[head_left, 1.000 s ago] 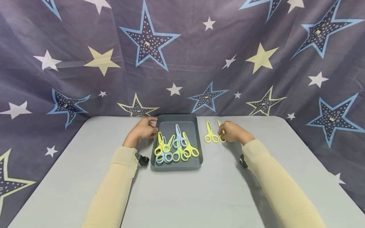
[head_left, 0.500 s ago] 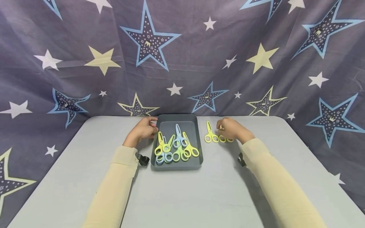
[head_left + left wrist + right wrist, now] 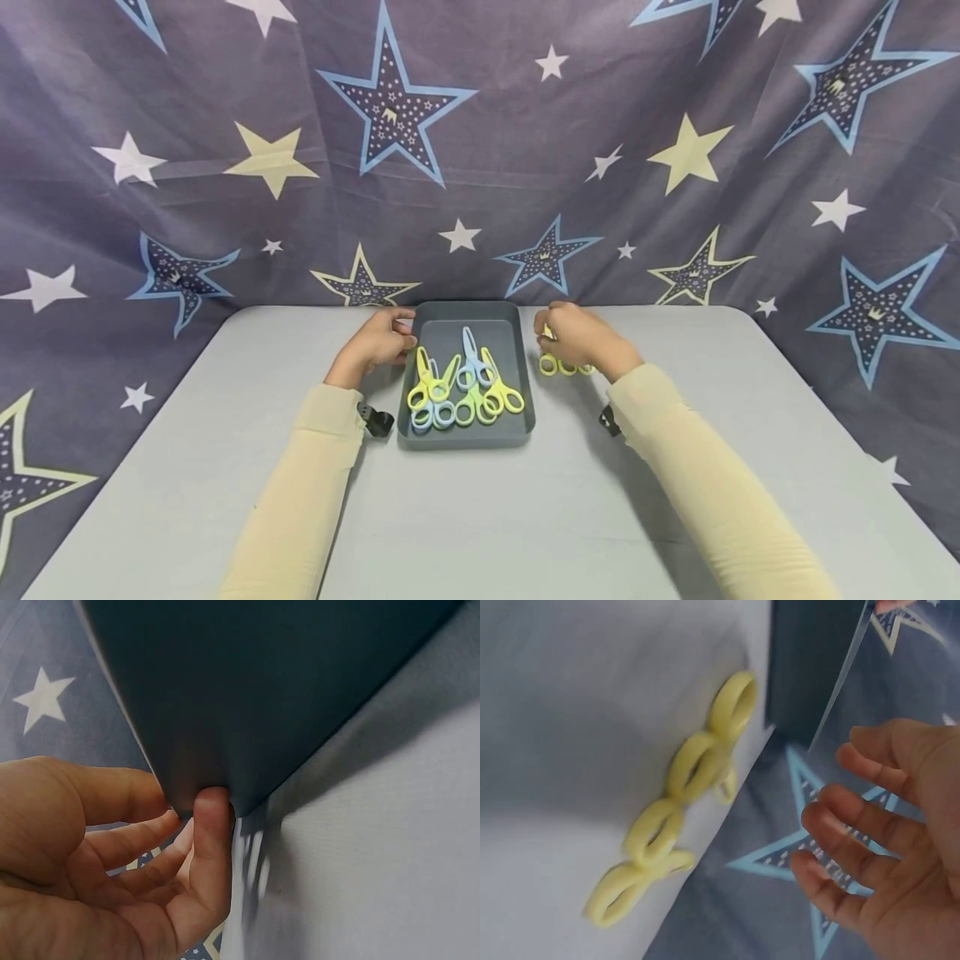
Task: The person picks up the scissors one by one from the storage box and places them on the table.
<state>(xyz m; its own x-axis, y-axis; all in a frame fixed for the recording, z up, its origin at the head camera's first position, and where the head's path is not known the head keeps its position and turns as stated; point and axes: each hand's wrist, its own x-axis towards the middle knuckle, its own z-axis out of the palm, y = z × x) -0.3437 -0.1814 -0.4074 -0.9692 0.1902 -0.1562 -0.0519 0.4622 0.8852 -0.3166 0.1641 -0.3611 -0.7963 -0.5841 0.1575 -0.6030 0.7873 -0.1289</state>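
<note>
My left hand pinches the far left corner of a dark grey tray; in the left wrist view the thumb lies against the tray's outer wall and the index finger reaches round the corner. Over two pairs of yellow scissors on the table hovers my right hand, hiding their blades in the head view. The right wrist view shows its fingers loosely bent, holding nothing, apart from the yellow handle loops.
Inside the tray lie several plastic scissors in a loose pile: yellow scissors, blue scissors and green ones among them. The table ends at a star-printed curtain right behind the tray.
My right hand has shifted left from the right pair of yellow scissors, which now lies beside the other pair, to above the left pair. The left hand and tray stay put.
</note>
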